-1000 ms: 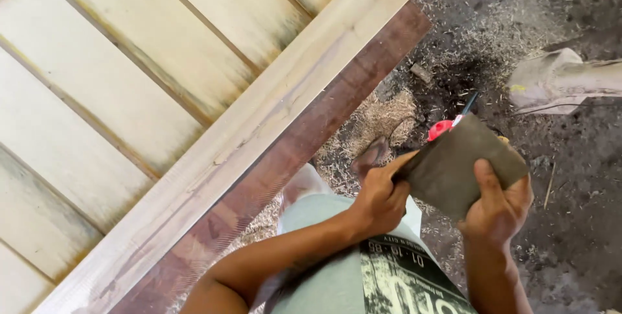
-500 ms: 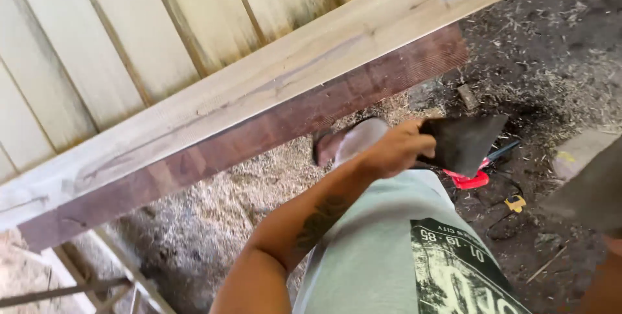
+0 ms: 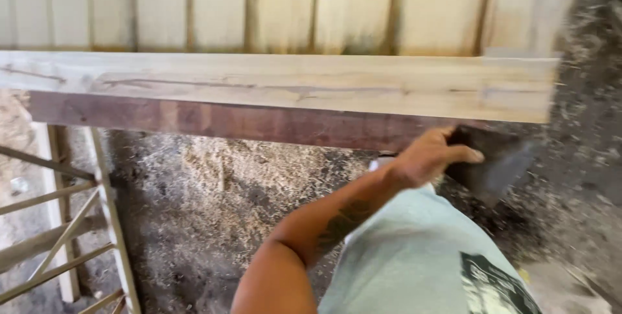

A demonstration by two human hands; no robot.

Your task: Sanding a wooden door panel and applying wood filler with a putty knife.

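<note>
I'm gripping the dark sheet [image 3: 495, 165] in my left hand [image 3: 427, 158], keeping it flat under the plank [image 3: 278, 87]. Right hand's out of view.

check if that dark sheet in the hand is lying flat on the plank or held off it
Held off it: the left hand grips the dark sheet below the pale plank, tilted over the sawdust-strewn ground.
</note>
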